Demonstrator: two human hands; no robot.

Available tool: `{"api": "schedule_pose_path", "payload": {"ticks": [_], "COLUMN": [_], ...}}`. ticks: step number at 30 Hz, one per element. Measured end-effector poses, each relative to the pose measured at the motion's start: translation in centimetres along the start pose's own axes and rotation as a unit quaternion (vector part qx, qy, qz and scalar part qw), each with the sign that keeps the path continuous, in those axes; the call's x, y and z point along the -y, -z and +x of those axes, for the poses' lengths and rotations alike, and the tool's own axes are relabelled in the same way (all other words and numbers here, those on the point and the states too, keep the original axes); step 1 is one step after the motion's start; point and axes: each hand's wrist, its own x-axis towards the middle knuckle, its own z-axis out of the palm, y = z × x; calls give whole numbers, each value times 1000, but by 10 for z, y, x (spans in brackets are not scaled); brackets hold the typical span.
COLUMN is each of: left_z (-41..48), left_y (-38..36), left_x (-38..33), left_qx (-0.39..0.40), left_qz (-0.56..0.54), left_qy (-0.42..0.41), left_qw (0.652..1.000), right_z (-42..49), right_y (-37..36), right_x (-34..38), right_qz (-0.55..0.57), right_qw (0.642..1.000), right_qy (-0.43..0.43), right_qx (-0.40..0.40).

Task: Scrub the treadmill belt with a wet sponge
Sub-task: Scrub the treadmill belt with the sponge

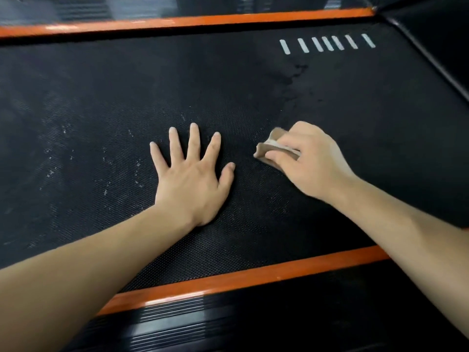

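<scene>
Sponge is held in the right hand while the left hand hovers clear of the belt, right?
No: the head view shows the left hand resting flat on the belt, fingers spread, not hovering. The sponge is in the right hand, as you said.

The treadmill belt (101,97) was black with a fine, regular dotted weave. Whitish flecks (138,171) speckled its left part, and a darker blotchy patch (294,74) showed towards the right. Seven slanted white bars (327,43) stood in a row. The far orange strip (203,20) and near orange strip (228,280) edged it. The side rail (203,316) was glossy black, ribbed. The sponge (269,148) was tan with a paler band.
</scene>
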Motion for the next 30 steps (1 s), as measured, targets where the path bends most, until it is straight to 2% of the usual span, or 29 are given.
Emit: {"api": "schedule_pose_path", "payload": {"ticks": [2,6,9,11,13,17,20,22,27,30], "left_z": [1,4,21,38,47,48,49,48,49,49], "left_y": [1,8,14,14,10,3,4,5,7,8], "left_x": [-1,0,7,8,5,3,3,1,3,2], "left_qx": [5,19,-45,-55,-33,-14,-14,-11,-6,-3], "left_qz": [1,-4,-83,-126,-103,-54,-36,-29,-31,-31], "left_qy": [0,-14,-33,-11,17,9,12,10,7,4], "left_qw": [1000,1000,995,990,994,998,999,999,999,1000], "right_z": [15,58,46,40,59,100,83,82,134,124], "right_y": [3,6,-1,1,6,8,-6,-2,2,-13], "right_x": [-9,-18,-9,-10,-21,-32,-21,-25,-45,-36], "right_qz": [-9,-52,-37,-24,-37,-37,-37,-23,-49,-68], "right_qw": [1000,993,998,999,998,991,998,999,987,995], "right_qy": [-14,-96,-51,-28,-41,-120,-54,-39,-138,-57], "right_qx": [-5,-42,-17,10,1,-42,-7,12,-71,-36]}}
